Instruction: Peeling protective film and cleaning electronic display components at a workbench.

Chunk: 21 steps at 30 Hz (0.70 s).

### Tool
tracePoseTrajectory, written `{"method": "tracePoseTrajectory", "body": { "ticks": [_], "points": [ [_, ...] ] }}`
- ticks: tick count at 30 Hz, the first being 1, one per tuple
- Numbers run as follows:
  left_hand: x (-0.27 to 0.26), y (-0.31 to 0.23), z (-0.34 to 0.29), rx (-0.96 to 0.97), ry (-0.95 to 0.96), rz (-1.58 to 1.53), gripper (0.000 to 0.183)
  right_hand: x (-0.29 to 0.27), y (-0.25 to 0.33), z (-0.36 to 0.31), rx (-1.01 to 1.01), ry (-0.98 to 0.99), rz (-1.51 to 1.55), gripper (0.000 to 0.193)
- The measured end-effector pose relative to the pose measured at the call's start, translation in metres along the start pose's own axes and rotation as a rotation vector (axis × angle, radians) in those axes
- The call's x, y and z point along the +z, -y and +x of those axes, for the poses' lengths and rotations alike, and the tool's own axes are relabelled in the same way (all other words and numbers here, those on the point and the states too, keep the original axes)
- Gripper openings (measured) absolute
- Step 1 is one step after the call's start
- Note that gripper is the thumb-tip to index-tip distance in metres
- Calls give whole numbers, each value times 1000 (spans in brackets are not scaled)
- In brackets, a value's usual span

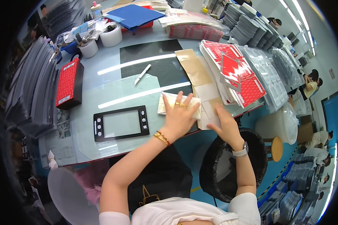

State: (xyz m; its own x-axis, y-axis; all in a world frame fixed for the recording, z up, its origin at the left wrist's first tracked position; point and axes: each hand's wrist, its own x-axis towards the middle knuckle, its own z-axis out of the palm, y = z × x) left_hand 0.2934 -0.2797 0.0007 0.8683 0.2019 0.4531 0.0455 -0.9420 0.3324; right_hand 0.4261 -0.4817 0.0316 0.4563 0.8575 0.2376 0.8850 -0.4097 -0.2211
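Note:
My left hand [179, 117] lies with spread fingers on a folded white cloth [163, 105] near the table's front edge. Beside it, my right hand [228, 125] has its fingers stretched out, touching the front of a stack of white and tan sheets [206, 92]. No object is gripped in either hand. To the left of the cloth lies a black rectangular frame panel [145, 131] with a large window and small cutouts at both ends. A white craft knife [142, 74] rests farther back, over a black sheet [150, 48].
Red-and-white printed sheets [251, 88] are piled at right, next to clear plastic trays [264, 71]. A red box [68, 83] and tall grey stacks [32, 88] stand left. Blue folders [133, 15] lie at the back. Below the right edge is a black-lined bin [210, 176].

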Motion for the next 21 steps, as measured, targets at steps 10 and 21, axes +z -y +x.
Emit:
{"method": "tracePoseTrajectory", "body": {
  "ticks": [10, 21],
  "points": [
    [-13, -17, -14, 215, 83, -105, 42, -4, 3, -4, -58, -109, -7, 56],
    [5, -22, -30, 265, 47, -40, 36, -10, -8, -7, -108, -136, 223, 64]
  ]
}}
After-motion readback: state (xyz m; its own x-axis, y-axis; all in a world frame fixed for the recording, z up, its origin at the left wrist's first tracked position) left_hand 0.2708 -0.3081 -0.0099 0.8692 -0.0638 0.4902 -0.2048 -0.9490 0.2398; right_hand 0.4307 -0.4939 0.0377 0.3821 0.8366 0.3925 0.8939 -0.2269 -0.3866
